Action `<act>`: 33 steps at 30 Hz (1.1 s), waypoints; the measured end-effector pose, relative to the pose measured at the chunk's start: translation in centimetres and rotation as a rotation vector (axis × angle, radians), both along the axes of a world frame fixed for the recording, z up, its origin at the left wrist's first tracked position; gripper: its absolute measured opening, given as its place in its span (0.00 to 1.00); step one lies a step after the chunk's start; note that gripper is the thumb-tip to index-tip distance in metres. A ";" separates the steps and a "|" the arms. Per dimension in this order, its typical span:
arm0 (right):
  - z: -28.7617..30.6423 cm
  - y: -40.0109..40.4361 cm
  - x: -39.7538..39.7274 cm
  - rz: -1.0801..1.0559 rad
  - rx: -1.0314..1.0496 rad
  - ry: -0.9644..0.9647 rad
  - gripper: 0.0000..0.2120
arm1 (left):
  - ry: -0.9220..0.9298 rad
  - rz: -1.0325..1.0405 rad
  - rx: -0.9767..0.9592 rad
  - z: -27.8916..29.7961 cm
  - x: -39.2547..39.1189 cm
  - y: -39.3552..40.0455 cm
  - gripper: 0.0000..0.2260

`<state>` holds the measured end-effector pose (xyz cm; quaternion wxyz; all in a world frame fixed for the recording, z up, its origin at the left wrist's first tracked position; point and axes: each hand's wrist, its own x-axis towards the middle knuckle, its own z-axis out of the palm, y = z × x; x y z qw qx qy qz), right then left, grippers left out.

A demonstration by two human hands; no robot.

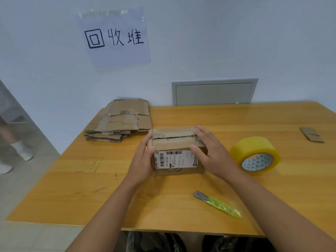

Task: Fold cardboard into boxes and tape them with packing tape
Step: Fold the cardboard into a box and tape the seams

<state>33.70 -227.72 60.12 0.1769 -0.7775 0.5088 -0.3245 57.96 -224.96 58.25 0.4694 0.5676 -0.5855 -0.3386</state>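
Both hands clamp the box (177, 151) at mid-table: left hand (143, 160) wraps its left end, thumb on the near top edge; right hand (211, 153) lies fingers-flat over the right top, thumb on the front face. Flaps are closed, seam looks untaped. Step: holding flaps shut. Next probably needs the right hand freed for the tape (255, 155) just right; knife (218, 204) lies nearer. Flat cardboard (120, 120) stacked far left.
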 end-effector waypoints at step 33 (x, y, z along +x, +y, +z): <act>2.3 -0.4 -1.3 0.013 -0.130 0.338 0.39 | -1.150 -0.019 -0.271 2.2 -2.1 -1.9 0.35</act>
